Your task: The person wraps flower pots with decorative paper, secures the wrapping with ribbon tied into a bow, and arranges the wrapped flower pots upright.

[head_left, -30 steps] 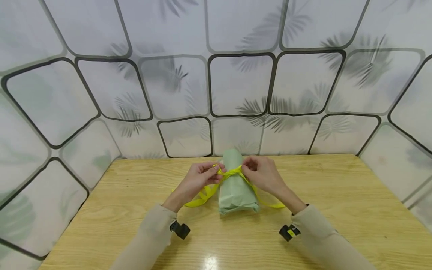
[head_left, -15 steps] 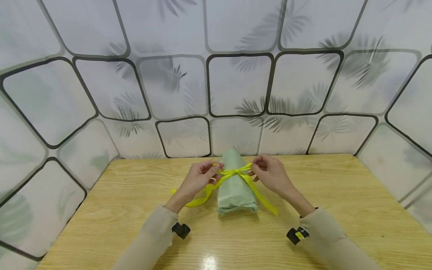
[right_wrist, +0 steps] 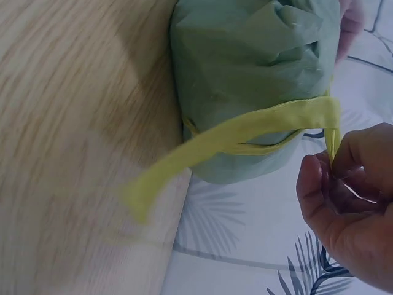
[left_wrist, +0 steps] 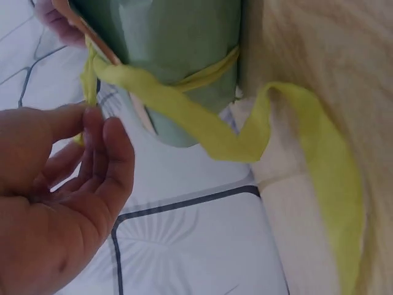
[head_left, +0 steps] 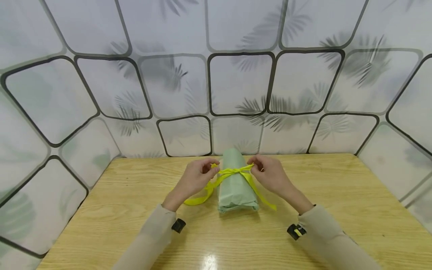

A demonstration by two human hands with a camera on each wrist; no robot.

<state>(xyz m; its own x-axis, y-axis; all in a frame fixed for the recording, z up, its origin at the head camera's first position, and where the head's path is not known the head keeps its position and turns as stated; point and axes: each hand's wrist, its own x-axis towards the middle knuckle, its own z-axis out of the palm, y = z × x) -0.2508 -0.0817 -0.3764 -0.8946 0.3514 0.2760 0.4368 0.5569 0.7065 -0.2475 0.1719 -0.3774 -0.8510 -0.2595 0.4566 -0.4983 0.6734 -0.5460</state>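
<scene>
A long package wrapped in pale green paper [head_left: 236, 193] lies on the table, its folded end towards me. Around its middle runs a yellow ribbon [head_left: 228, 173], gathered into a knot on top. To the left of the knot, my left hand [head_left: 194, 179] pinches a piece of the ribbon between thumb and fingers. On the opposite side my right hand [head_left: 271, 177] pinches a loop of ribbon, drawn taut from the knot. The right wrist view shows this hand [right_wrist: 353, 203] with a loose ribbon tail [right_wrist: 202, 147] hanging nearby. Another tail [left_wrist: 319, 153] curls down in the left wrist view.
The wooden table [head_left: 135, 225] stretches out on both sides of the package. Behind it rises a patterned curtain-like backdrop [head_left: 241, 86], close to the package's far end. Each wrist carries a small black camera [head_left: 178, 225].
My right hand has moved right, away from the knot, pulling the loop out. The right tail swung clear of that hand and hangs beside the package. My left hand has shifted slightly left.
</scene>
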